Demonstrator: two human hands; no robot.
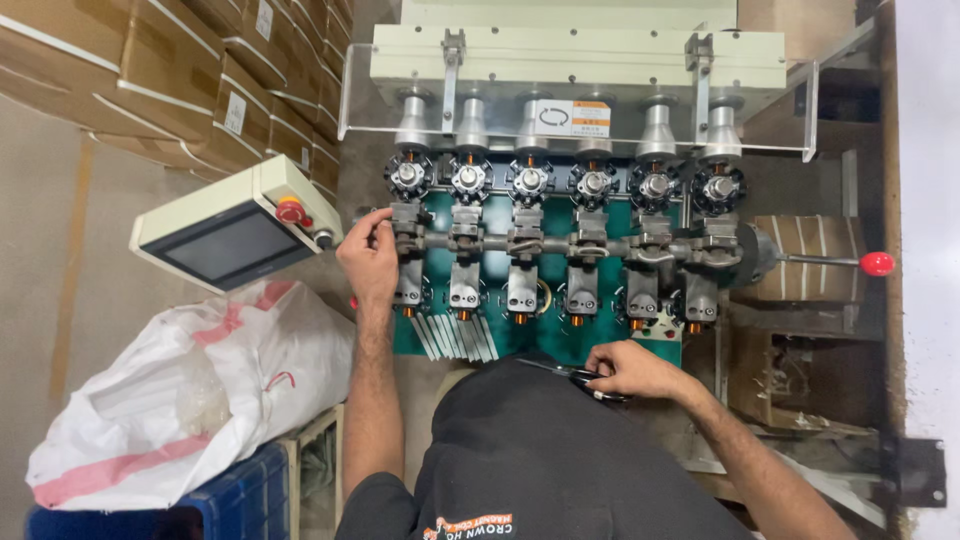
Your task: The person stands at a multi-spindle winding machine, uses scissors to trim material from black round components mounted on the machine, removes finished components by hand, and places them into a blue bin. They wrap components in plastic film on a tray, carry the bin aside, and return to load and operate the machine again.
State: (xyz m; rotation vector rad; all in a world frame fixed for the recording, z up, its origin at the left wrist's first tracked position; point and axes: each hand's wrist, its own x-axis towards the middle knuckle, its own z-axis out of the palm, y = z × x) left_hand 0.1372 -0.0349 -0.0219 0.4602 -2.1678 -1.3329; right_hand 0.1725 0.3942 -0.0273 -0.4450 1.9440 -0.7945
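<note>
Sacking of white woven plastic (pixel 190 400), crumpled and red-striped, lies at far left below a cream control box (pixel 235 228) with a dark screen. Left hand (pixel 368 262) rests on the leftmost grey metal station (pixel 408 262) of the winding machine (pixel 560 230), fingers curled narrow against it. Six stations stand in a row on a green plate, each under a black toothed wheel. Right hand (pixel 632 368) grips black-handled scissors (pixel 585 378), fingers closed on the handles, low before the machine.
</note>
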